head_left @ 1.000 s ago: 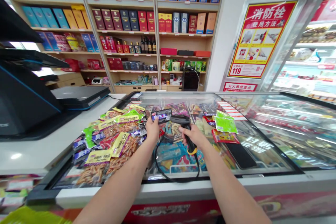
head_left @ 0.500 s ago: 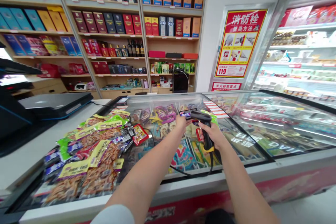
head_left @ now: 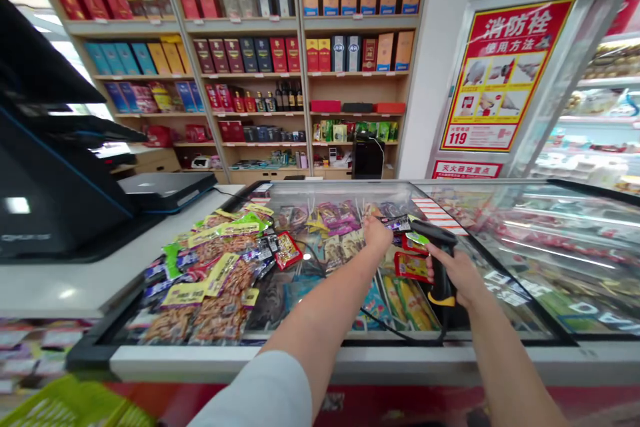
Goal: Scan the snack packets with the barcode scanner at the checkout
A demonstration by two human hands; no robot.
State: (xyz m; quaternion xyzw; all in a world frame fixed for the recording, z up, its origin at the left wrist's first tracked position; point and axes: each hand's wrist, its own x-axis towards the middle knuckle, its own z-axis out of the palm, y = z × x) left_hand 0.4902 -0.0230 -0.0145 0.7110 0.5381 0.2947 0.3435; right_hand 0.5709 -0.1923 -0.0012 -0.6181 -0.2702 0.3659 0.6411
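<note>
Right hand [head_left: 453,273] wrapped around the black pistol grip of a handheld barcode scanner [head_left: 439,273], fingers closed, scanner head tilted up and pointing left. Left hand [head_left: 377,233] bunched, fingers pinching the near end of a dark foil snack packet [head_left: 397,223], just left of the scanner head; contact partly hidden by the fingers. Both hands above the glass lid [head_left: 545,260] of a chest freezer, packet and scanner right of frame centre.

Black cable [head_left: 395,328] sagging from the scanner butt in a loose curve across the lid, low in the frame. Heap of clear snack packets [head_left: 215,287] with yellow labels at lower left of the lid, beside the white worktop [head_left: 50,287]; one red packet [head_left: 289,250] on the heap's right edge. Green plastic basket [head_left: 65,407] at the lower left corner; wooden shelves [head_left: 305,77] of gift boxes across the top.

Risks, as judged: slick film slipping from so small a pinch; cable pulled taut catching the heap and dragging packets off; scanner slipping from the grip and striking the hard, brittle glass.

Materials: crinkled glossy film over lumpy shredded contents; smooth moulded plastic grip with yellow band; round, flexible cable; reflective glass in a dark frame.
</note>
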